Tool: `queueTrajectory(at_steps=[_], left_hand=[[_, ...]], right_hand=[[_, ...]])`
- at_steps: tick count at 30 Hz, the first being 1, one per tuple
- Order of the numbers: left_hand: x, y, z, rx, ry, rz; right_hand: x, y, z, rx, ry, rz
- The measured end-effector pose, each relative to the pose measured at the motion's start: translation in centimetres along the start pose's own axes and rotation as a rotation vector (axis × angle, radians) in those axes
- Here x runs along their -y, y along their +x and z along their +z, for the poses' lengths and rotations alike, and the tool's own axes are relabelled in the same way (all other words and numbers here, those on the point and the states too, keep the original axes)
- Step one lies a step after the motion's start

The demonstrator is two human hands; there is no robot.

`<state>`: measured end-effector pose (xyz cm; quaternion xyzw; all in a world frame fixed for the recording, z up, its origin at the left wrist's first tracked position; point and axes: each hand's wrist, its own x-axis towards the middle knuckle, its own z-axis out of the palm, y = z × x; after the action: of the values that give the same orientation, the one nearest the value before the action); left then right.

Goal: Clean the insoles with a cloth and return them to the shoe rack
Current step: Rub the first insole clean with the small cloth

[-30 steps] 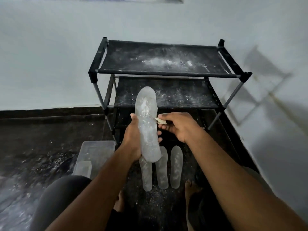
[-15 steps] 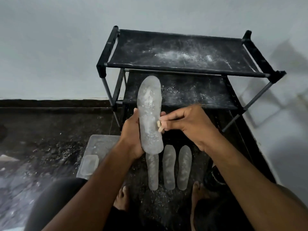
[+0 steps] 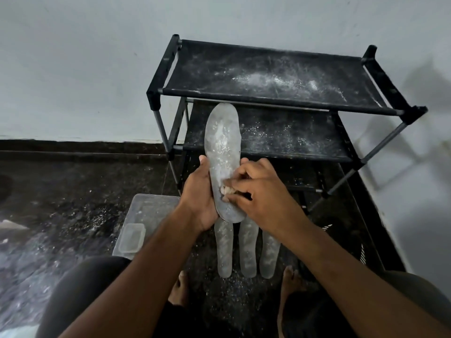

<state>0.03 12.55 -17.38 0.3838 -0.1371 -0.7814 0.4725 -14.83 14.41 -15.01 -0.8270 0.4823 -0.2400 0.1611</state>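
My left hand (image 3: 199, 191) grips a grey, dusty insole (image 3: 223, 147) from behind, holding it upright in front of the black shoe rack (image 3: 268, 93). My right hand (image 3: 261, 193) pinches a small pale cloth (image 3: 225, 190) and presses it against the lower half of the insole's face. White powder speckles the upper half of the insole. Three more dusty insoles (image 3: 247, 250) lie side by side on the dark floor just below my hands.
A clear plastic box (image 3: 151, 208) with a small lid or tub inside sits on the floor at the left of the rack. The rack's shelves are dusted with white powder. A white wall stands behind. My bare feet (image 3: 179, 289) flank the floor insoles.
My right hand has moved from the insole's right edge onto its face, lower down, with the cloth pressed on it. The insole stays in my left hand.
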Motion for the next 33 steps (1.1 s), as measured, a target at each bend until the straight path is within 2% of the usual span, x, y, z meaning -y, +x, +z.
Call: queueTrajectory(at_steps=[4,8,10,13,21,25,27,31,33], left_hand=[[0.3,0.2,0.0,0.003,0.020,-0.001],[0.7,0.1,0.3,-0.003,0.064,0.010],[0.5,0.2,0.1,0.003,0.062,0.006],[0.3,0.2,-0.2,-0.004,0.058,-0.014],[0.9,0.0,0.2,-0.023,0.068,0.006],[0.7,0.0,-0.2,0.004,0.083,-0.029],[0.9,-0.2,-0.1,0.006,0.075,-0.039],[1.4,-0.2,0.4,0.007,0.097,-0.019],[1.2,-0.3,0.4,0.004,0.095,-0.010]], right_hand=[[1.3,0.2,0.8,-0.111,0.191,-0.063],[1.4,0.4,1.1,-0.142,0.064,-0.071],[1.3,0.2,0.8,-0.111,0.109,-0.094],[1.1,-0.2,-0.1,0.030,0.122,-0.121],[1.5,0.4,-0.2,-0.101,0.042,-0.136],[2.0,-0.9,-1.1,0.043,0.143,-0.135],[1.6,-1.2,-1.5,0.077,0.108,-0.124],[1.7,-0.3,-1.1,-0.068,0.027,-0.107],[2.2,-0.2,-0.8,-0.087,0.029,-0.115]])
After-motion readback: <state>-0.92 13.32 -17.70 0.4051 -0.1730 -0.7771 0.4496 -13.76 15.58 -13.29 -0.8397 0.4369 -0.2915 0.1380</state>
